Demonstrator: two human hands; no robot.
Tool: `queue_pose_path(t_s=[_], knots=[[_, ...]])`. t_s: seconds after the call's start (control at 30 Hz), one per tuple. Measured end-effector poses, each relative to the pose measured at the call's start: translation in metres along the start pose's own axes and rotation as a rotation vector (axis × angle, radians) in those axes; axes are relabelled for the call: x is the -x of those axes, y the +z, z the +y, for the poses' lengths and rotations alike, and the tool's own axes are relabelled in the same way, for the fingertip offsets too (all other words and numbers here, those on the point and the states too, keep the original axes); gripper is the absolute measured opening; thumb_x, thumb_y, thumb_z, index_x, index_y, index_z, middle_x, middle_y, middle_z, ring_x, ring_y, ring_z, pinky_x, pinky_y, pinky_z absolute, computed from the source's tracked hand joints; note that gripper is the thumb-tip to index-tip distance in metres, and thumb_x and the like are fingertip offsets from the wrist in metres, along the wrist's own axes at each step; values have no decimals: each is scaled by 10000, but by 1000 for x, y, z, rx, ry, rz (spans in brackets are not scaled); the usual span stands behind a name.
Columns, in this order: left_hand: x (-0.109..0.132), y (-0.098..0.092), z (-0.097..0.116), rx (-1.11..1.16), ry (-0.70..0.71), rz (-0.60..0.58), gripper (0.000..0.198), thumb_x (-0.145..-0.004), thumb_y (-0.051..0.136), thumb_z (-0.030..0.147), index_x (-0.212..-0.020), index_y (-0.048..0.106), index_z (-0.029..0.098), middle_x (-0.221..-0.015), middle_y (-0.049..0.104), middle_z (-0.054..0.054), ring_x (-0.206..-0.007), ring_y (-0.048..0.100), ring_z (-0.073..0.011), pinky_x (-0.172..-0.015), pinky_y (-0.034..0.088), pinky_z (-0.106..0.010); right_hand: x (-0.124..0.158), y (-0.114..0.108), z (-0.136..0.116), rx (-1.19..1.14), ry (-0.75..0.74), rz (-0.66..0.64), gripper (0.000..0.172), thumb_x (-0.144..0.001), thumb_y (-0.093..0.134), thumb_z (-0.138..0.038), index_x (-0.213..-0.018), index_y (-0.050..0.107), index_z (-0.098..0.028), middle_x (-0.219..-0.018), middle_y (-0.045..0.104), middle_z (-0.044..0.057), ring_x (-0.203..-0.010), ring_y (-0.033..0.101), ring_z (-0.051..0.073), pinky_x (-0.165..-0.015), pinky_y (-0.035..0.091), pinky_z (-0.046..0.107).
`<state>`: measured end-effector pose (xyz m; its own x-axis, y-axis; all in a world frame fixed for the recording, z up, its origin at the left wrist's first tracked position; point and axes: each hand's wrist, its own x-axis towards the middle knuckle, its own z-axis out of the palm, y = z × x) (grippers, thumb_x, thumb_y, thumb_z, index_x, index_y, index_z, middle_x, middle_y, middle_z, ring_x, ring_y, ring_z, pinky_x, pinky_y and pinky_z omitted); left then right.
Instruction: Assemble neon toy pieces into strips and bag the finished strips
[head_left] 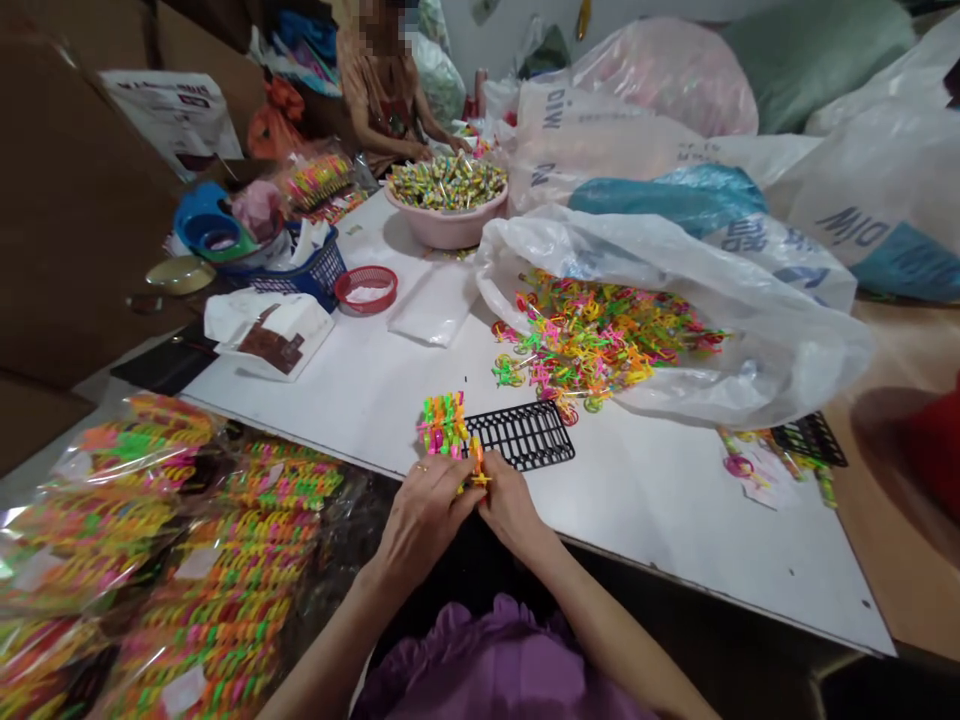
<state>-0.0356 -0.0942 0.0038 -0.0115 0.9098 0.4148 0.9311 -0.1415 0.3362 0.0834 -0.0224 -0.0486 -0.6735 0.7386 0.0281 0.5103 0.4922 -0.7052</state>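
At the table's near edge my left hand point(429, 500) and my right hand point(511, 503) meet, both with bent fingers. Between their fingertips is a small orange and yellow plastic toy point(478, 468); its exact kind is too small to make out. Just beyond them lies a black plastic rack point(532, 436) with rows of slots. Its left end carries several bright toys point(444, 425) in green, pink and orange, standing in rows. Part of the rack's near left side is hidden by my fingers.
A clear plastic bag point(765, 350) spills a heap of small colourful toys point(592, 340) onto the white table point(675, 500). Further off stand a pink basin point(450, 228), a red basket point(367, 288) and a blue basket point(300, 275). Packed toys point(217, 570) lie at left; another person point(386, 100) sits opposite.
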Motion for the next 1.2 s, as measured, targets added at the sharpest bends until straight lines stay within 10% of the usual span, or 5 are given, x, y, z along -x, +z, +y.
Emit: queue_pose_path(t_s=[0.5,0.67,0.87,1.03,1.2], knots=[[5,-16,-7,40,156,50,162,-897,425,184,-894,587,191,-815,632,-8,-778,579,-119,-786,476,-253,6,1,-10,58,-16,-142,114,-849,431,-151,-929,510,-169,-902,568,48,-787,541,152,-679,379,240],[-17,-20,-19,-68,142,145,163,-857,517,245,-993,593,197,-910,628,-42,-886,576,-169,-806,455,-305,-23,-43,15,-7,-100,-288,135,-794,535,-168,-923,572,-183,-835,608,9,-765,551,131,-670,390,209],[-47,2,-38,-88,130,17,183,-885,446,217,-963,604,165,-884,635,-49,-858,573,-179,-790,456,-325,-110,-113,41,569,20,25,275,-860,372,-81,-1028,579,-147,-1049,563,113,-914,530,188,-787,388,284],[-39,13,-44,-45,110,-17,198,-892,407,183,-917,604,187,-850,628,-42,-844,569,-171,-806,452,-325,-145,-109,48,733,-131,1,215,-868,398,-98,-910,607,-128,-1027,558,148,-975,486,237,-870,354,364],[-45,10,-44,-19,74,-30,171,-889,416,182,-899,588,186,-840,610,-41,-845,552,-174,-795,448,-328,-118,-93,47,478,-86,90,127,-864,471,-189,-926,578,-159,-934,591,86,-876,521,194,-747,386,295]])
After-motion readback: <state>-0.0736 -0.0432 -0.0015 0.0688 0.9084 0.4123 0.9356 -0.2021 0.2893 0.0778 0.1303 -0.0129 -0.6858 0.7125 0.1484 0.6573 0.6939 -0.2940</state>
